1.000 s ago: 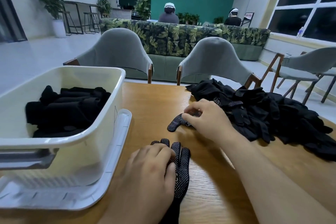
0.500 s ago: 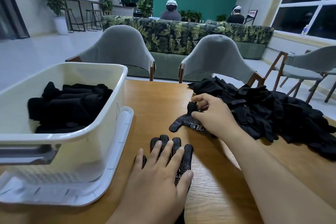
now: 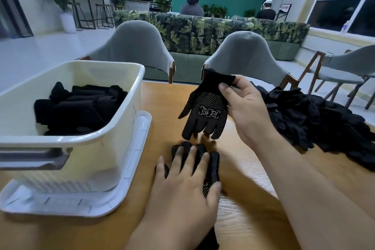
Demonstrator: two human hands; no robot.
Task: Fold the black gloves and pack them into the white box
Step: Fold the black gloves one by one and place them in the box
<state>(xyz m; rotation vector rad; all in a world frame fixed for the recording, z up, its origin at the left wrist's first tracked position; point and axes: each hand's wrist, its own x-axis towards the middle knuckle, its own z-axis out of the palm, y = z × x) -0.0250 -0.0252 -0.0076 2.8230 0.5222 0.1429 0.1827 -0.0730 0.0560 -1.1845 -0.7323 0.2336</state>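
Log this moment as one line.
left hand flat on dotted glove | right hand pinches second glove by cuff, held up | white box holds folded gloves

One wide-angle camera is riding on the person's head, facing forward and tilting down over the wooden table [image 3: 166, 97]. It is sitting close: the left hand [image 3: 182, 186] is filling the near centre, and the dots on the black glove [image 3: 205, 111] in the right hand [image 3: 247, 113] are showing clearly. The white box [image 3: 97, 158] is lying left; grey chairs [image 3: 138, 44] are standing far behind.
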